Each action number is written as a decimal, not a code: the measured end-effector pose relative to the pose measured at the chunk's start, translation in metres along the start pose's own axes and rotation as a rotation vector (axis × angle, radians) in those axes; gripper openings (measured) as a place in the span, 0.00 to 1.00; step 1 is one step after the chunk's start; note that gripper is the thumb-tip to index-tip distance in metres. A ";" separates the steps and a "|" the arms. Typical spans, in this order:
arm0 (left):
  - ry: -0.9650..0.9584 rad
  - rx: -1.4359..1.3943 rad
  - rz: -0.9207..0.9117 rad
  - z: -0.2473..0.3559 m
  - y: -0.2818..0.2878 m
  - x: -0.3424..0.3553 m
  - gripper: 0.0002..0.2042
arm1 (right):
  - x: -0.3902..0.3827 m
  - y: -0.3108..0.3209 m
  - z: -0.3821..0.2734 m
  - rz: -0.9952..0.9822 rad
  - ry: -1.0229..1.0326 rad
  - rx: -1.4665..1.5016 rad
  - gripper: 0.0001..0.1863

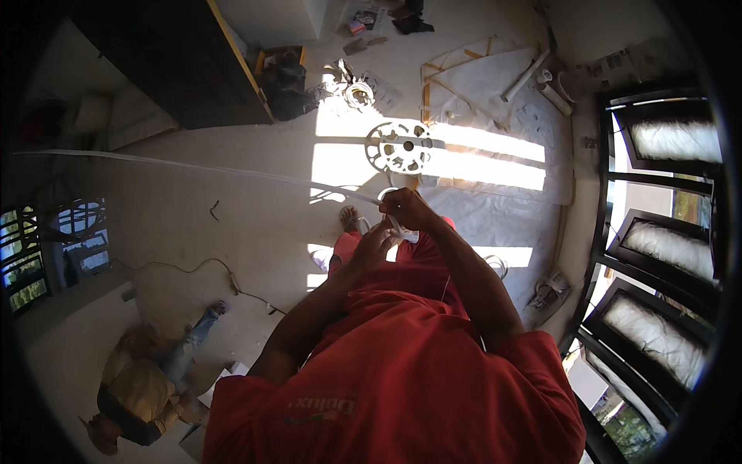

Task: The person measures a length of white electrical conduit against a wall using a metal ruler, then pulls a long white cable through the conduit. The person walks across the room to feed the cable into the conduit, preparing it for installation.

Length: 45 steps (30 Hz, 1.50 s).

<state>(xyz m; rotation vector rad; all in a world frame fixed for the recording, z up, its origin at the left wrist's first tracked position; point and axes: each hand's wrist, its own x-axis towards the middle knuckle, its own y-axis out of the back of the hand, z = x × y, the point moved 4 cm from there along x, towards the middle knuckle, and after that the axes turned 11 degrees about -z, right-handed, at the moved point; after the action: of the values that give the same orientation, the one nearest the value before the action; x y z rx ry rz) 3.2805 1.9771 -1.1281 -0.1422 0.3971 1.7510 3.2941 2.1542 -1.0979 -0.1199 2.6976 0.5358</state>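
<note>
A long white flat strip (232, 172) stretches from the far left to my hands, held close in front of my body. My right hand (408, 209) is closed on the strip, its fingers pinched near its end of the taut length. Just below and to the left, my left hand (373, 246) is closed around a looped part of the strip; its fingertips are partly hidden. Loose white loops hang between and beneath both hands. Beyond them, a pale reel (408, 145) with a cut-out rim and a dark centre sits near the sunlit floor.
A person (139, 387) is low on the floor at lower left, near a cable (193, 267). Black-framed windows (665, 247) line the right. A dark panel (170, 54) stands upper left. Plastic sheeting (487, 85) and rolls (525, 75) lie at the far right.
</note>
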 end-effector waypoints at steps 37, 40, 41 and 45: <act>1.541 -0.357 0.543 0.102 -0.738 -0.114 0.22 | -0.092 0.208 -0.203 -0.489 0.387 0.552 0.15; 1.578 -0.828 0.380 0.097 -0.788 -0.082 0.29 | -0.159 0.234 -0.257 -0.537 0.544 0.609 0.16; 1.583 -0.823 0.386 0.096 -0.798 -0.073 0.30 | -0.177 0.244 -0.270 -0.552 0.598 0.635 0.16; 1.590 -0.799 0.445 0.092 -0.829 -0.037 0.33 | -0.241 0.277 -0.323 -0.758 0.817 0.781 0.16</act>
<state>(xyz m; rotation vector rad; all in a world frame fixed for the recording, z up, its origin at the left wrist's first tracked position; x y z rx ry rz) 4.1020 2.1134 -1.1857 -2.2093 0.8352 1.7842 3.3586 2.2878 -0.6322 -1.2784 3.0016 -0.9704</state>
